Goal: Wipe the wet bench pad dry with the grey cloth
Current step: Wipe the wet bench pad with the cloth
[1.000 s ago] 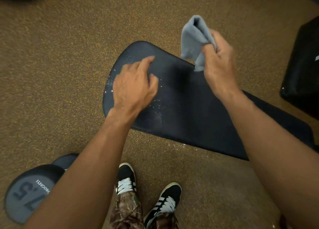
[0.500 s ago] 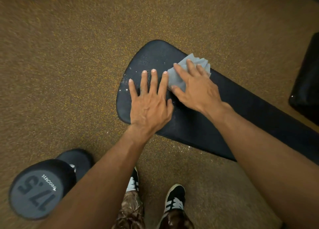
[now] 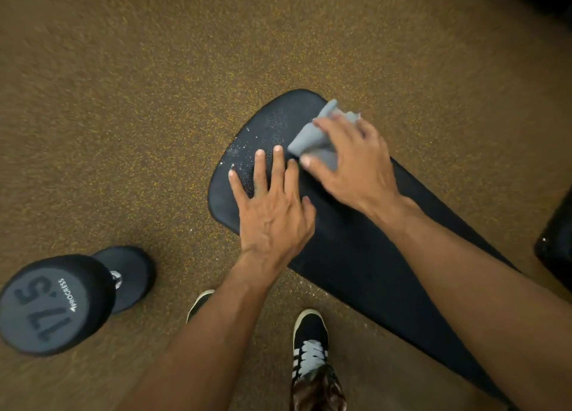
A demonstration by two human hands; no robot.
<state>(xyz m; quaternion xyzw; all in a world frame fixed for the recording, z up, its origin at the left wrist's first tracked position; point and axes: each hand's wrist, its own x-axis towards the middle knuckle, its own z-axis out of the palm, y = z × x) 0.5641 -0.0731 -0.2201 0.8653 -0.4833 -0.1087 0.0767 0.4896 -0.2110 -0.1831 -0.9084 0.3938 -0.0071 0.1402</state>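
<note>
Head camera looks down on the grey cloth [image 3: 312,140], which lies bunched under the right grip [image 3: 356,166] at the far, rounded end of the black pad [image 3: 356,249] of the counter. The right grip is opened wide, with its fingers spread across the cloth and pressing it onto the pad. The thumb rests on the cloth's near edge. Motion blur softens this hand, so the fingers appear straight rather than hooked into a fold. One corner of the cloth sticks out past the fingertips, at the pad's far edge.

Just beside the right grip, on its thumb side, the left grip [image 3: 272,212] lies palm-down on the pad. It is fully open with its fingers fanned and has hold of nothing. Its forefinger nearly meets the right thumb and the cloth's edge.

Beyond the left grip's fingertips and toward its little finger, the pad's surface glistens with fine water droplets [image 3: 244,150]. Back past both wrists the pad looks dull and dark, and it narrows as it runs under the right forearm.

Around the pad is a brown speckled floor [image 3: 154,101]. Well off the left grip's little-finger side and behind its wrist, a black dumbbell [image 3: 62,299] rests on the floor, with numerals printed on its end face. Below the forearms stand two black shoes with white laces, the right shoe [image 3: 310,342] in plain view and the left shoe [image 3: 198,302] mostly hidden by the left forearm. A dark object [image 3: 557,240] sits at the picture's edge, well out past the right forearm.
</note>
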